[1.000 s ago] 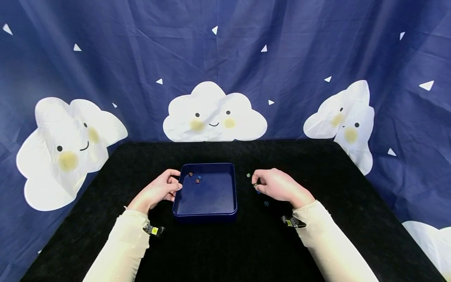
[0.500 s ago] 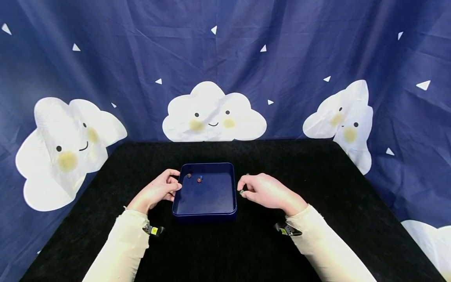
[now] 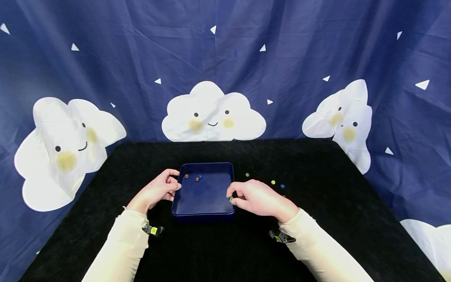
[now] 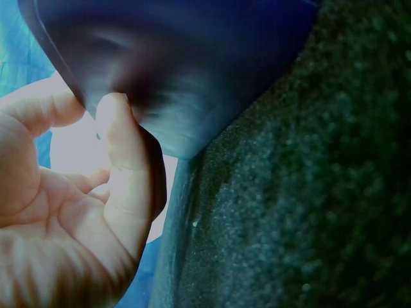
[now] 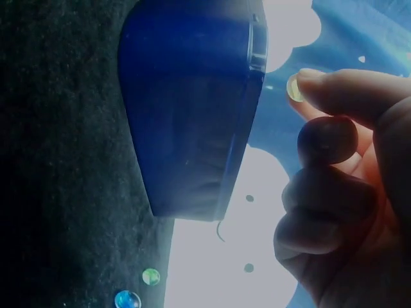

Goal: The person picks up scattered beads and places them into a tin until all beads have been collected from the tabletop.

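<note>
In the head view a dark blue square tray lies on the black cloth. My left hand pinches its left side; the left wrist view shows the thumb against the wall. My right hand, above the tray's right rim, pinches a yellowish-green glass marble between thumb and forefinger. That marble is clear of the tray wall in the right wrist view. Inside the tray, near the back left, lie a brownish marble, a reddish marble and a blue marble.
Right of the tray on the cloth sit a green marble, a yellow-green marble and a blue marble. One more marble is partly hidden behind my right hand. A blue cloud-print curtain rises behind the table.
My right hand has moved left and nearer, from among the loose marbles to the tray's right rim, bringing the pinched marble. Marbles in the tray have shifted slightly. My left hand keeps its place.
</note>
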Demonstrator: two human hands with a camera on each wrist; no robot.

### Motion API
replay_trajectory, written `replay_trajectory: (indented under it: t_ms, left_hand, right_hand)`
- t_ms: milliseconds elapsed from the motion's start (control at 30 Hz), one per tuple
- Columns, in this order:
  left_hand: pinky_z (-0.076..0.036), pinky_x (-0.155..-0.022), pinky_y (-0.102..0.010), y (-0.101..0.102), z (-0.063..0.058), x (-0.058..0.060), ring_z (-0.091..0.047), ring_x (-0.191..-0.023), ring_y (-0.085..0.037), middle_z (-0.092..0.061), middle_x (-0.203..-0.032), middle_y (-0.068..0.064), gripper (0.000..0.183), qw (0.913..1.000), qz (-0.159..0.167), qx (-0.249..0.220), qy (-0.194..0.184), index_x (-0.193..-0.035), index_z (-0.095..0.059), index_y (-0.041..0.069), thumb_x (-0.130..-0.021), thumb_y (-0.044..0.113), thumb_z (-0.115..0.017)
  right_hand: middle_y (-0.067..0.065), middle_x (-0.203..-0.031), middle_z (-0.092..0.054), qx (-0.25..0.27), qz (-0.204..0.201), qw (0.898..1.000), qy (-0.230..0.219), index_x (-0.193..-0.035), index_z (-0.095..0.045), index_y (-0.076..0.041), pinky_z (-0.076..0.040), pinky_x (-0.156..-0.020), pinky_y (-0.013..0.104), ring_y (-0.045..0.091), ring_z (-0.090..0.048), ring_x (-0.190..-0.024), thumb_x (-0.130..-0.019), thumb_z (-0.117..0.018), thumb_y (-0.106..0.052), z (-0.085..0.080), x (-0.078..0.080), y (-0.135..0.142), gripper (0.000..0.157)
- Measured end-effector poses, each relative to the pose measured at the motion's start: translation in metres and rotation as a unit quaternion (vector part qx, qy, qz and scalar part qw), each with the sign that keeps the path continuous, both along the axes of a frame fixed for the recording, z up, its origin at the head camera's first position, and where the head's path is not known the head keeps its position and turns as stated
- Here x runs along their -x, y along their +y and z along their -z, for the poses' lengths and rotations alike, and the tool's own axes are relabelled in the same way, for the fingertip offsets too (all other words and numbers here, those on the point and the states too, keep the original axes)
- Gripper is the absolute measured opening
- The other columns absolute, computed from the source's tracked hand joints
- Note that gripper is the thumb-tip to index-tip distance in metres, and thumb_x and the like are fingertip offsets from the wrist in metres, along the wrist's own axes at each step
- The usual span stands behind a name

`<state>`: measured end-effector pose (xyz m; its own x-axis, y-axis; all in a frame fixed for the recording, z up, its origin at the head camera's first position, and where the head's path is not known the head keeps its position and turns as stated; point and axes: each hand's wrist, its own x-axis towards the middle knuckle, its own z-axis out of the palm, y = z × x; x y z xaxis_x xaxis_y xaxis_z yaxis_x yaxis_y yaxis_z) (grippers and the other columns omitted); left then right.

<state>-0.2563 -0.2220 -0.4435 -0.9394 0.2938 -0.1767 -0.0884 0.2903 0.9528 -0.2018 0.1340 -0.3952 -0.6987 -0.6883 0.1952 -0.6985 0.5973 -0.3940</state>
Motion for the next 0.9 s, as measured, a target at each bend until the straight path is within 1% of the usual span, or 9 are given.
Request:
replay_trajectory:
  t_ms: [100,233,400,567,733,833,900]
  left_hand:
    - [-0.055,-0.060,-0.032,0.000,0.000,0.000,-0.054,-0.069,-0.018,-0.053,-0.090,-0.010,0.054,1.0000,0.000,-0.001,0.001,-0.140,-0.035,-0.001,-0.095,0.005,-0.063]
    - [-0.055,-0.060,-0.031,0.001,-0.002,-0.001,-0.054,-0.069,-0.017,-0.053,-0.090,-0.009,0.056,1.0000,0.004,-0.004,0.002,-0.141,-0.032,-0.003,-0.095,0.005,-0.064]
    - [-0.055,-0.059,-0.031,0.002,-0.004,-0.002,-0.053,-0.069,-0.017,-0.053,-0.090,-0.009,0.057,1.0000,0.005,-0.003,0.002,-0.143,-0.031,-0.003,-0.096,0.006,-0.063]
    - [-0.055,-0.059,-0.030,0.002,-0.004,-0.002,-0.053,-0.069,-0.017,-0.053,-0.090,-0.009,0.057,1.0000,0.003,-0.004,0.001,-0.142,-0.031,-0.003,-0.096,0.005,-0.063]
    - [-0.055,-0.061,-0.031,0.002,-0.002,-0.001,-0.054,-0.070,-0.018,-0.054,-0.091,-0.009,0.056,1.0000,0.002,0.004,-0.002,-0.142,-0.033,-0.002,-0.096,0.006,-0.064]
    - [-0.056,-0.061,-0.031,0.002,-0.001,0.000,-0.054,-0.070,-0.018,-0.054,-0.091,-0.009,0.056,1.0000,0.001,0.007,-0.004,-0.142,-0.033,-0.002,-0.096,0.006,-0.064]
    - [-0.055,-0.061,-0.031,0.001,-0.001,0.000,-0.054,-0.070,-0.018,-0.054,-0.091,-0.009,0.056,1.0000,0.001,0.006,-0.003,-0.142,-0.032,-0.003,-0.096,0.006,-0.063]
  right_hand:
    - [-0.016,-0.061,-0.041,0.002,-0.007,1.000,0.003,-0.107,-0.066,-0.023,-0.044,-0.059,0.024,0.001,-0.043,-0.054,-0.094,-0.071,-0.022,0.000,0.000,0.000,0.014]
    - [-0.016,-0.062,-0.040,0.009,-0.006,1.000,0.006,-0.107,-0.067,-0.022,-0.045,-0.061,0.023,0.001,-0.043,-0.055,-0.093,-0.072,-0.020,0.000,0.001,0.002,0.015]
    - [-0.017,-0.063,-0.042,0.025,0.009,1.000,-0.004,-0.107,-0.068,-0.022,-0.047,-0.064,0.024,0.000,-0.045,-0.056,-0.093,-0.071,-0.020,-0.002,0.005,0.008,0.014]
    - [-0.016,-0.065,-0.049,0.049,0.046,0.998,-0.022,-0.106,-0.069,-0.022,-0.048,-0.064,0.027,0.002,-0.048,-0.056,-0.094,-0.070,-0.021,-0.008,0.012,0.022,0.013]
    - [-0.012,-0.065,-0.052,0.080,0.107,0.990,-0.042,-0.105,-0.070,-0.020,-0.047,-0.061,0.030,0.006,-0.050,-0.055,-0.094,-0.069,-0.018,-0.011,0.026,0.047,0.011]
    - [-0.010,-0.065,-0.052,0.080,0.135,0.986,-0.050,-0.103,-0.069,-0.022,-0.045,-0.058,0.032,0.009,-0.049,-0.053,-0.093,-0.069,-0.018,-0.007,0.035,0.059,0.010]
    - [-0.009,-0.065,-0.053,0.070,0.140,0.986,-0.050,-0.102,-0.069,-0.023,-0.045,-0.057,0.032,0.010,-0.049,-0.053,-0.093,-0.069,-0.018,-0.003,0.042,0.063,0.010]
